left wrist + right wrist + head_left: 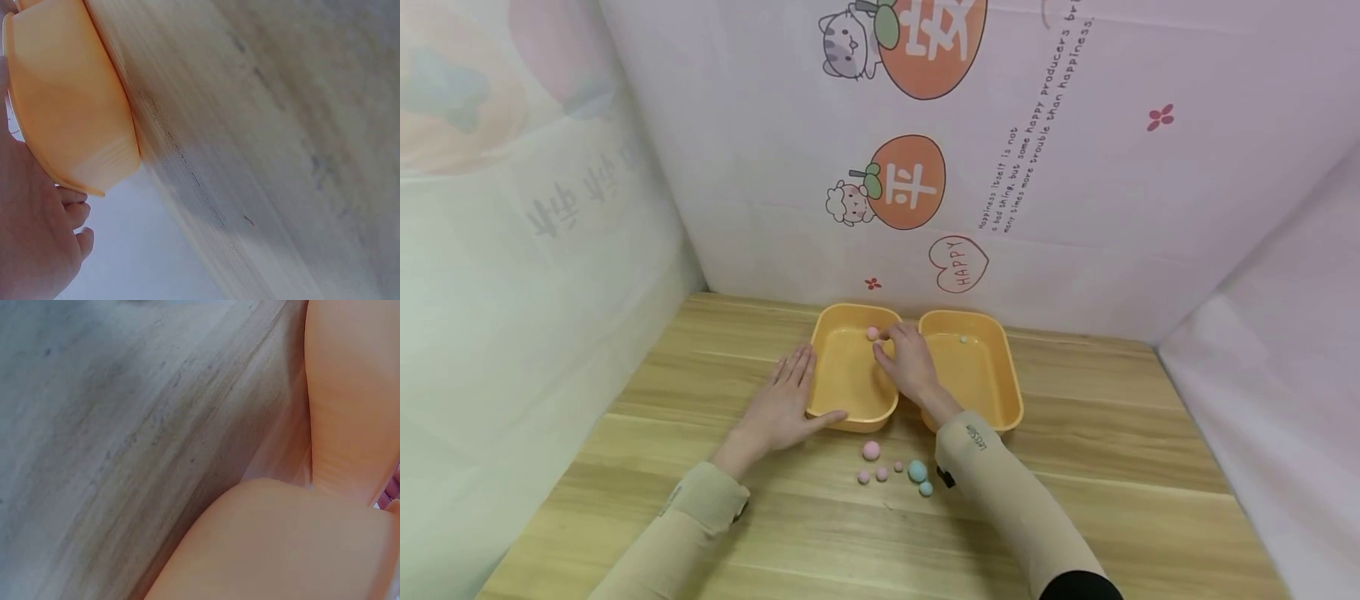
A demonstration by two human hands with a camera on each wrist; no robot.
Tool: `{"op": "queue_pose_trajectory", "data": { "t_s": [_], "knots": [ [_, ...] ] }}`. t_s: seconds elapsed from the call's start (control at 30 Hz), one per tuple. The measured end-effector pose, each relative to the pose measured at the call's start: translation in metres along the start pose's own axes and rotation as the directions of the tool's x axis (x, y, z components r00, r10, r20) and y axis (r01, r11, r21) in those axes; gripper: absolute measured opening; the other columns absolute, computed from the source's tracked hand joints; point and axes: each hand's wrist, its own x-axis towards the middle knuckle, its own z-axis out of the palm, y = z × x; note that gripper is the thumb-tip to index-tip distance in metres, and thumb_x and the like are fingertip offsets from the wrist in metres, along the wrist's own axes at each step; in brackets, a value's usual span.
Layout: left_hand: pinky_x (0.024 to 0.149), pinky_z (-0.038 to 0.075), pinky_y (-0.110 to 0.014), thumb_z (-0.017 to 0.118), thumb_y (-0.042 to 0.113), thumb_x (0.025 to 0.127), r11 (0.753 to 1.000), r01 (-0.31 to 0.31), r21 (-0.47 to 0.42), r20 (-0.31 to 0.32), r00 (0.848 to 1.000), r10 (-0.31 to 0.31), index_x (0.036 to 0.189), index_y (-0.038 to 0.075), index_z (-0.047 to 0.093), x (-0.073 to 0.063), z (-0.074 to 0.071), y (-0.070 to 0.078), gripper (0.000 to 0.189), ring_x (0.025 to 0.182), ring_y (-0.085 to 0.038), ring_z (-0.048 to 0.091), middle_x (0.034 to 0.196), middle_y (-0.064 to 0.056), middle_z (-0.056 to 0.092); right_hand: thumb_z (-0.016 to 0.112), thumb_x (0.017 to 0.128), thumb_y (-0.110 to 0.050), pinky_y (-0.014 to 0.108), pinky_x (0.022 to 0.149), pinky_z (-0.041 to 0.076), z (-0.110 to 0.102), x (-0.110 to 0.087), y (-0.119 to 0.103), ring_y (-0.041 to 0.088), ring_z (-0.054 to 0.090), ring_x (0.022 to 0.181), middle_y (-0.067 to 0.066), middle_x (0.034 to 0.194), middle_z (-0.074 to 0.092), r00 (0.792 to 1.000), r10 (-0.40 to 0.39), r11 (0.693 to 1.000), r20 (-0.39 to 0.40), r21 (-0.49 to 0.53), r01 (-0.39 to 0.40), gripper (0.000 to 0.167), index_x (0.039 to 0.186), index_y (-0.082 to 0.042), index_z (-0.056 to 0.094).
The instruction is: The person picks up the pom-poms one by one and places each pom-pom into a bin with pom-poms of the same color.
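Note:
Two yellow-orange plastic trays stand side by side, the left tray [850, 375] and the right tray [973, 375]. My left hand [782, 408] lies spread along the left tray's outer side, its thumb over the front rim; the left wrist view shows its fingers [76, 215] by the rim. Over the inner side of the left tray is my right hand [910, 358], thumb and fingers bent but parted. A pink ball [872, 333] is just beyond its fingertips, inside the tray. One small pale green ball [963, 339] lies in the right tray.
In front of the trays several balls lie on the wooden table [1090, 467]: a larger pink ball [871, 451], smaller pink ones, a larger blue ball [917, 471] and a smaller blue ball [926, 489]. A printed cloth [1060, 267] rises behind the trays.

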Motion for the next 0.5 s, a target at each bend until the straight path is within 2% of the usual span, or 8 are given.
{"op": "queue_pose_trajectory", "data": {
  "t_s": [0.27,0.5],
  "knots": [
    [0.143,0.013,-0.057,0.051,0.083,0.100,1.000,0.001,-0.002,0.004,1.000,-0.001,0.173,-0.007,0.011,0.001,0.001,-0.001,0.123,0.174,-0.039,0.009,0.184,-0.024,0.007,0.078,0.101,-0.013,0.053,0.107,0.059,-0.003,-0.004,-0.001,0.039,0.070,0.115,0.020,0.114,0.079,1.000,-0.022,1.000,-0.010,0.014,0.022,0.021,0.112,0.004,0.078],
    [0.143,0.014,-0.057,0.052,0.083,0.100,1.000,0.002,-0.004,0.004,1.000,-0.002,0.173,-0.007,0.012,0.000,0.000,0.001,0.122,0.174,-0.039,0.010,0.184,-0.024,0.008,0.079,0.099,-0.010,0.054,0.108,0.058,-0.014,-0.022,-0.011,0.039,0.069,0.117,0.019,0.116,0.078,0.996,-0.083,0.994,-0.034,0.071,0.085,0.021,0.115,0.003,0.076]
  ]
}}
